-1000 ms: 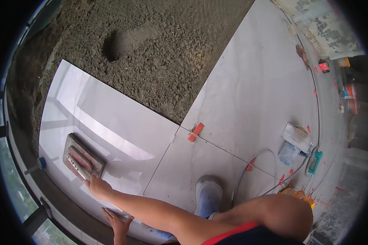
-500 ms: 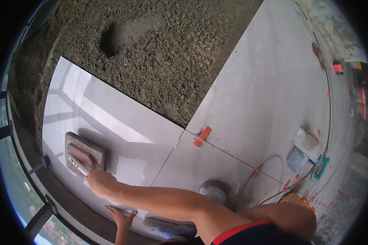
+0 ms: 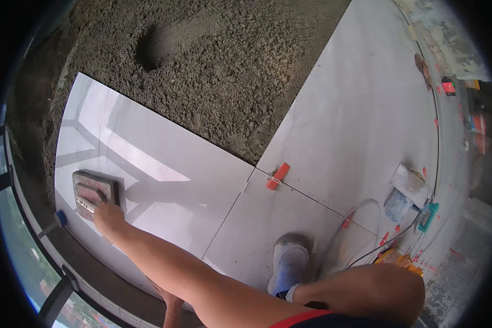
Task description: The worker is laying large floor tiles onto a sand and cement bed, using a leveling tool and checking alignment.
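Observation:
On the left, a large glossy pale tile (image 3: 164,136) borders a rough grey mortar bed (image 3: 213,82). My right hand (image 3: 108,217) is closed round the white handle of a square hand tamper (image 3: 106,188), whose thick flat pad rests on the tile's left part. Lower down, my left hand (image 3: 169,298) lies at the tile's near edge, partly covered by my right forearm. What shows of its fingers is stretched out, with nothing seen in them.
A footprint-like hollow (image 3: 156,52) marks the mortar. Finished tiles (image 3: 355,109) run along the right, with an orange-red piece (image 3: 278,176) at the joint. My shoed foot (image 3: 290,259) stands nearby. Farther right are a cable (image 3: 374,249), a white-grey tool (image 3: 410,186) and a teal-handled tool (image 3: 429,217).
My right hand and the tamper have moved left and slightly up across the tile. My right arm now covers more of my left hand, and more of my foot shows.

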Demonstrator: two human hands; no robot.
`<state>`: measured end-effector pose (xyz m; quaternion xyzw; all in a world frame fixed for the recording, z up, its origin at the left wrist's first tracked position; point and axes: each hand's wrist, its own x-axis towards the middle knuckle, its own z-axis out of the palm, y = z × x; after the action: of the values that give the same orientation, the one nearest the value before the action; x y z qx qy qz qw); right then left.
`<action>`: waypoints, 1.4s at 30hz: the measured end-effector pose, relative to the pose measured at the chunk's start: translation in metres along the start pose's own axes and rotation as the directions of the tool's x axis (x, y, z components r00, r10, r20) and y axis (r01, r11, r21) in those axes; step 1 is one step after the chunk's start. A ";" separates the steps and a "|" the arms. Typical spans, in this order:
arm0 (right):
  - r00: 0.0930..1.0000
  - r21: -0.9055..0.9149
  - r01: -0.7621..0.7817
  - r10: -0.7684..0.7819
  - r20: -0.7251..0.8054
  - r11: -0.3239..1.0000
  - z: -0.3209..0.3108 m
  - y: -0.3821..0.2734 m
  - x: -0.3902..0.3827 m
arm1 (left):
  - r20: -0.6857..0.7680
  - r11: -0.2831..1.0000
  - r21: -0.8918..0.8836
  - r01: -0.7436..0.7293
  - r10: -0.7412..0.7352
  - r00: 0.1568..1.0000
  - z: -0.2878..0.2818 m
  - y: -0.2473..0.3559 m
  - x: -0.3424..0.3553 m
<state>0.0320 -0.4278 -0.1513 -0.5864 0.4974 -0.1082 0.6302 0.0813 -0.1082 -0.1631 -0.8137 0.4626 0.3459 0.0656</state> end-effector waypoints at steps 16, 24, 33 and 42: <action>0.983 0.012 -0.177 0.177 -0.037 0.984 -0.088 -0.022 -0.116 | -0.439 0.992 0.093 0.087 -0.038 0.898 -0.091 -0.079 0.106; 0.683 0.367 0.274 0.090 -0.725 0.889 -0.135 -0.118 -0.133 | -0.511 0.999 0.051 0.014 0.014 0.859 -0.110 -0.082 0.114; 0.997 -0.310 0.066 -0.075 -0.018 0.948 0.078 -0.030 0.016 | -0.530 1.000 -0.012 0.019 -0.022 0.848 -0.110 -0.097 0.116; 0.990 0.059 -0.141 0.140 0.025 0.988 0.003 -0.139 -0.048 | -0.571 0.997 -0.068 0.038 -0.070 0.818 -0.104 -0.127 0.108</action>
<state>0.0736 -0.4317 -0.0100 -0.5315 0.5276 -0.0724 0.6587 0.2707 -0.1573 -0.1789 -0.8942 0.4281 0.0960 -0.0885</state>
